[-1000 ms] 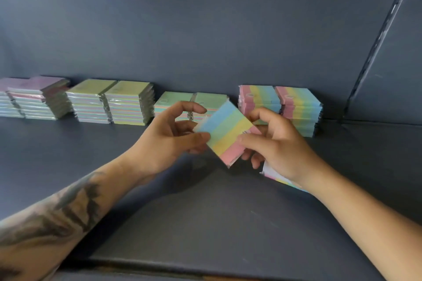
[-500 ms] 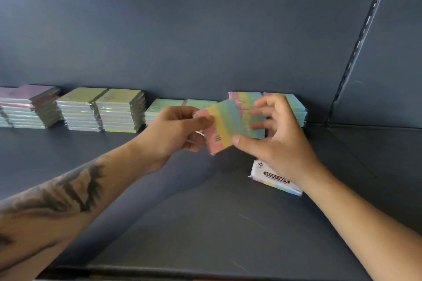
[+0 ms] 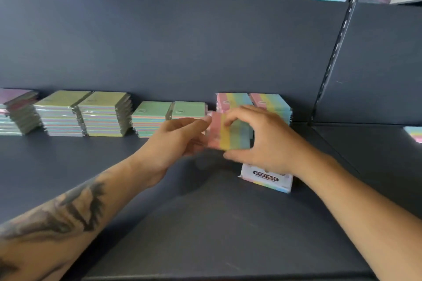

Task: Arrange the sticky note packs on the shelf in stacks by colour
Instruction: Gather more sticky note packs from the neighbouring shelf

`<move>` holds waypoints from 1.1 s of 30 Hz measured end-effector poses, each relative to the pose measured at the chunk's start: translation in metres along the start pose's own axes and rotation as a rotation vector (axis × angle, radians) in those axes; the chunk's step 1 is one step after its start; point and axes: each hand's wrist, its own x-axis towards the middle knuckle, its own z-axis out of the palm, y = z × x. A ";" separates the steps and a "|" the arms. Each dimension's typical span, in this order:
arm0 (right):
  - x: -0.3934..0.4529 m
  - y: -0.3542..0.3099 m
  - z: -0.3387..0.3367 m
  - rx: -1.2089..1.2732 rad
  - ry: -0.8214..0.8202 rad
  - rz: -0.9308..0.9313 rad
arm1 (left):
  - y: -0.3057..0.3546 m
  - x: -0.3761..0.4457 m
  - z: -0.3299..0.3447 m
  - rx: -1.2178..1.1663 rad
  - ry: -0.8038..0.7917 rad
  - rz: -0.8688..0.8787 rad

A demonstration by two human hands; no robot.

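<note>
I hold the rainbow pack [image 3: 230, 131] with both hands, left hand [image 3: 180, 141] and right hand [image 3: 260, 141] pinching its edges (fingers curled), just before the rainbow stacks [image 3: 253, 104], to match its colours.

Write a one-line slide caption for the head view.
Both hands, left and right, hold a rainbow-striped sticky note pack before matching stacks on the dark shelf.

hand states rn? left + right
Left hand: pinching the left edge of the striped pack.
Right hand: gripping the same pack, fingers over top, thumb beneath.
</note>
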 end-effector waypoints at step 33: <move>0.102 0.062 -0.035 -0.146 -0.193 0.161 | -0.025 -0.001 -0.023 1.275 -0.196 -0.123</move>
